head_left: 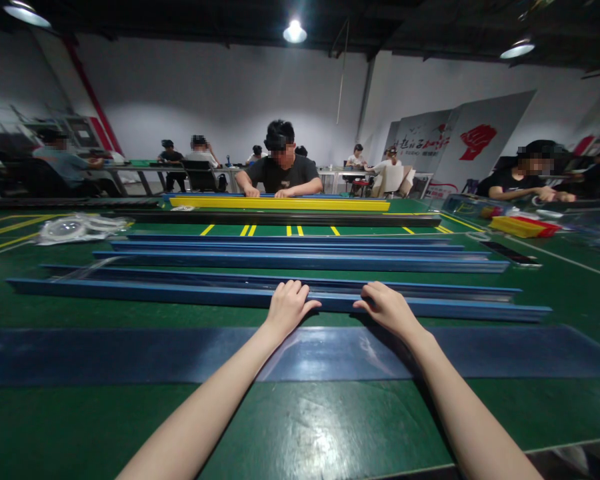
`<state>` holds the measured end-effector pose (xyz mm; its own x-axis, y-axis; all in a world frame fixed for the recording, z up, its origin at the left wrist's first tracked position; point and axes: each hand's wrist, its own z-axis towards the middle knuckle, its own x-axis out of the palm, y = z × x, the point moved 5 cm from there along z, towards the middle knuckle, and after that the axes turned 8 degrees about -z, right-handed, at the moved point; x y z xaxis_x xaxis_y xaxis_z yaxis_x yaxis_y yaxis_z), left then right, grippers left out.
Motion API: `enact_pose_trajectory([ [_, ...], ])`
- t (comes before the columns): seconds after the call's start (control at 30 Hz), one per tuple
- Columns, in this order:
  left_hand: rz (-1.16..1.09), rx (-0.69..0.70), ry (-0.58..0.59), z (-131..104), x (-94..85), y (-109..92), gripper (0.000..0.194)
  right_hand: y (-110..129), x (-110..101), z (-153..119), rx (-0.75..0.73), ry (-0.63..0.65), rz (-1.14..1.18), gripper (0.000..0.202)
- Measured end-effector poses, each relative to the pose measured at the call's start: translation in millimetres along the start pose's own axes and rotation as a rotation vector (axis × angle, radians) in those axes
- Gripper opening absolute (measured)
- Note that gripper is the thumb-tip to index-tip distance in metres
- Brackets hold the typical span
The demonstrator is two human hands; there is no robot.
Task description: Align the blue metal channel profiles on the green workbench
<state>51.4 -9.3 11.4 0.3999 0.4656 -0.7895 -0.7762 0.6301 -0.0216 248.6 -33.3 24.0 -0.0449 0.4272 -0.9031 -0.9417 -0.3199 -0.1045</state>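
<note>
A long blue U-shaped channel (155,292) lies across the green table before me, its open side facing up. My left hand (288,305) is closed over its near wall, fingers curled inside and thumb on my side. A short way to the right, my right hand (386,307) grips the same wall in a similar way; its fingertips are partly hidden. Between my forearms and the table lies a long, flat, shiny translucent strip (110,357). Clear film (87,268) shows at the channel's left part.
Beyond are more blue channels (300,259), a dark bar (280,218) and a yellow bar (280,204), where a co-worker (285,170) has both hands. Bagged rings (75,228) lie left; a phone (511,253) and a yellow tray (517,227) lie right.
</note>
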Motion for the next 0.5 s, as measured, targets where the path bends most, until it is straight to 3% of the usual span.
enact_pose_trajectory([
  [0.5, -0.033, 0.022, -0.006, -1.5, 0.4, -0.3, 0.033, -3.6, -4.6, -1.3, 0.004, 0.006, -0.112, 0.026],
])
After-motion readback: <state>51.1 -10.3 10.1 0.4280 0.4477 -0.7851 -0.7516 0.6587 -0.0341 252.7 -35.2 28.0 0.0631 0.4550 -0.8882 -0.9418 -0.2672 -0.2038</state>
